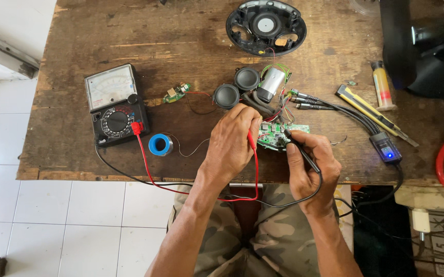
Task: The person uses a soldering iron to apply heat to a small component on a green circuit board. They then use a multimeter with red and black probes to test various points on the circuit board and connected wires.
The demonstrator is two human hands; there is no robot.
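The green circuit board (pixel 283 136) lies on the table (pixel 181 41) between my hands. My left hand (pixel 232 141) grips the red probe (pixel 252 141); my right hand (pixel 311 164) pinches the black probe (pixel 301 151), slanted up-left onto the board.

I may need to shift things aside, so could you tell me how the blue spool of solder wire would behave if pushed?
The blue spool of solder wire stands on its flat end, so it would probably slide, not roll. Its loose wire tail would likely trail floppily.
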